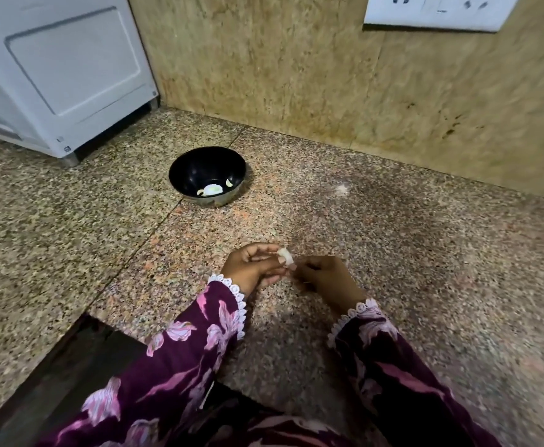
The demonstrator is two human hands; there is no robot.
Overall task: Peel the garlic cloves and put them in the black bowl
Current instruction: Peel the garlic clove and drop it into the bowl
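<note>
both hands (288, 269) meet over the counter (425, 253): left hand (253, 266) pinches a garlic clove (286, 255) steady, right hand (325, 279) curled against it to peel; black bowl (180, 175) waits well beyond them.

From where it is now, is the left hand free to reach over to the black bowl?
Probably yes: the granite counter between the left hand and the black bowl looks bare, though that hand pinches a garlic clove together with the right hand.

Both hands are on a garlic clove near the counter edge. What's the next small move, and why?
Probably keep stripping the skin. The left hand pinches the garlic clove and the right hand meets it at the tip; papery skin seems to remain. The black bowl is well beyond them.
</note>
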